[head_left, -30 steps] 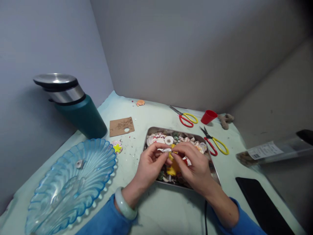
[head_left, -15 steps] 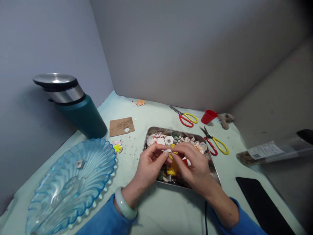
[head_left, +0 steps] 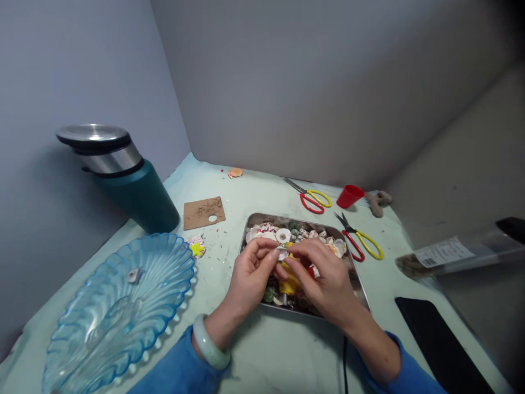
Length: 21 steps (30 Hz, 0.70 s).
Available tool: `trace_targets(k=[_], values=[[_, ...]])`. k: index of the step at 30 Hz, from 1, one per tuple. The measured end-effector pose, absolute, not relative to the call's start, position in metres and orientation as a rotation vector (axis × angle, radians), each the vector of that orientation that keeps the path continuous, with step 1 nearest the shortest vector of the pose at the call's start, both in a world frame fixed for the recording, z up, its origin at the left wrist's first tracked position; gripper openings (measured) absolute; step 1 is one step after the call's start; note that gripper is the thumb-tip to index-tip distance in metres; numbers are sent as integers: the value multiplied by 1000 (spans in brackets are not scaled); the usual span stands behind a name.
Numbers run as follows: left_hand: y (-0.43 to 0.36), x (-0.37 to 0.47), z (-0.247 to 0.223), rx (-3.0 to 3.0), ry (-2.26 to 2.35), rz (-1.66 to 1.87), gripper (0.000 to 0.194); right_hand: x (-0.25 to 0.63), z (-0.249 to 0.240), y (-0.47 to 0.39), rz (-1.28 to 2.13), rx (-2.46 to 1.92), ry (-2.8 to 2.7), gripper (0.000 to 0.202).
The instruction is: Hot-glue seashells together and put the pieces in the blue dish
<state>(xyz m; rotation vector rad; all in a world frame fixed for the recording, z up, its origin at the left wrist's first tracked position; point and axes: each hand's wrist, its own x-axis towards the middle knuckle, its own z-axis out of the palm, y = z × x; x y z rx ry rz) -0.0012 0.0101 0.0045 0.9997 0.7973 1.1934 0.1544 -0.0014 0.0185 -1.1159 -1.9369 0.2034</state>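
Note:
Over the metal tray (head_left: pixel 303 313), both hands meet around a small white piece (head_left: pixel 283 253), too small to name exactly. My left hand (head_left: pixel 254 271) is closed, pinching the piece between thumb and fingers. From the other side, my right hand (head_left: pixel 326 276) curls its thumb and index finger at the piece's right edge; the fingertips partly hide the contact. Below the hands, a yellow object (head_left: pixel 289 282) lies in the tray among shells, green stones and a white disc with a central hole (head_left: pixel 283 235).
Left stand a blue scalloped glass dish (head_left: pixel 164 284) and a teal bottle (head_left: pixel 141 191). A brown card (head_left: pixel 197 213) lies behind. Two scissors (head_left: pixel 314 203) (head_left: pixel 363 243), a red cup (head_left: pixel 350 196), a clear tube (head_left: pixel 471 249) and a black flat object (head_left: pixel 438 339) are right.
The fingertips have parted slightly, and more of the white piece shows between them. Both hands stay above the tray, and the things around are unmoved.

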Motion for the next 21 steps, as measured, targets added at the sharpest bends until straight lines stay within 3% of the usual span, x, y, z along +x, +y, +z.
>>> trace_targets(k=[21], values=[[8, 0, 5, 1089, 884, 1114, 24, 153, 19, -1, 233, -1143, -1974, 10]])
